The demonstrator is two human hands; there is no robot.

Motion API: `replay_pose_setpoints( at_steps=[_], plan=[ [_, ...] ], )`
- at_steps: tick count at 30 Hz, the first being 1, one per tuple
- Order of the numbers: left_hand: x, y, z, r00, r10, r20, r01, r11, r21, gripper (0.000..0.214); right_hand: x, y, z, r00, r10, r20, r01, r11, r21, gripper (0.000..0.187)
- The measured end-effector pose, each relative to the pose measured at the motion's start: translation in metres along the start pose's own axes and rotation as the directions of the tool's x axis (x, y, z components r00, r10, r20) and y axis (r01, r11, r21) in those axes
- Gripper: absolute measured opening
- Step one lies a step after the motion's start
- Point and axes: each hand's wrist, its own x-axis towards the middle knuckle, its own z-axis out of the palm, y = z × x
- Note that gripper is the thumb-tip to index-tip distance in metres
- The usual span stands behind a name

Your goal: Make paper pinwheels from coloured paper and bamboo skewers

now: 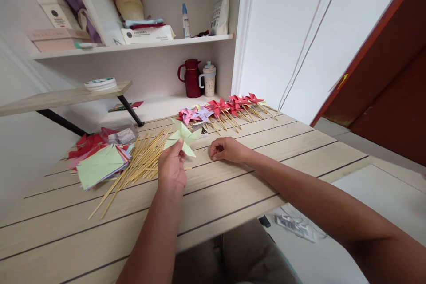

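Observation:
My left hand is closed on a pale green paper pinwheel, held up just above the wooden table. My right hand rests on the table to its right, fingers curled in a pinch against the tabletop; what it pinches is too small to make out. Several thin wooden sticks lie fanned out just left of my left hand. A stack of coloured paper squares, green on top, lies further left.
A row of finished pink, purple and red pinwheels on sticks lies at the table's far edge. Behind stand a dark red jug and a speckled cup. Shelves with boxes and bottles hang above. A small plastic packet sits by the paper.

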Motion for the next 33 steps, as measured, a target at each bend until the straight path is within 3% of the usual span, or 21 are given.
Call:
replay_pose_setpoints(
  at_steps=[13, 18, 25, 33],
  plan=[
    [0.000, 0.001, 0.000, 1.000, 0.003, 0.004, -0.003, 1.000, 0.018, 0.019, -0.003, -0.006, 0.004, 0.999, -0.027, 0.018, 0.028, 0.998, -0.057, 0.005],
    [0.002, -0.001, -0.002, 0.999, 0.018, 0.034, -0.019, 0.999, 0.026, 0.021, -0.010, -0.017, 0.001, 0.999, -0.041, -0.029, 0.042, 0.999, 0.028, 0.006],
    [0.002, -0.005, -0.004, 0.994, 0.090, 0.056, -0.094, 0.992, 0.084, 0.022, -0.020, -0.054, -0.020, 0.971, -0.092, -0.218, 0.134, 0.973, 0.185, 0.016],
    [-0.001, -0.006, -0.002, 0.938, 0.318, 0.137, -0.336, 0.931, 0.141, 0.026, -0.021, -0.109, -0.007, 0.890, -0.382, -0.250, 0.381, 0.923, -0.055, 0.010]
  ],
)
